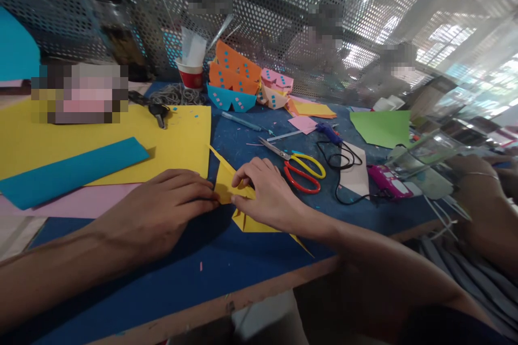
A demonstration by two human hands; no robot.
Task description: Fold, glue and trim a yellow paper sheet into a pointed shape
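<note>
A small folded piece of yellow paper (225, 185) lies on the blue tabletop in front of me, with creases and thin strips sticking out at its edges. My left hand (178, 202) is closed, its fingertips pressed against the paper's left side. My right hand (265, 191) grips the same paper with bent fingers and thumb, hiding its middle. Scissors (301, 170) with red and yellow handles lie beyond my right hand, blades partly apart. To the left, a folded blue paper strip (76, 170) rests on a large yellow sheet (186, 145).
Decorated orange paper pieces (234, 67) stand behind, beside a red-and-white paper cup (190, 74). A key (161, 116) lies at left. On the right are a blue-handled tool (329, 132) with black cord, a pink power strip (390, 182), green paper (382, 126) and another person's arm (481, 199).
</note>
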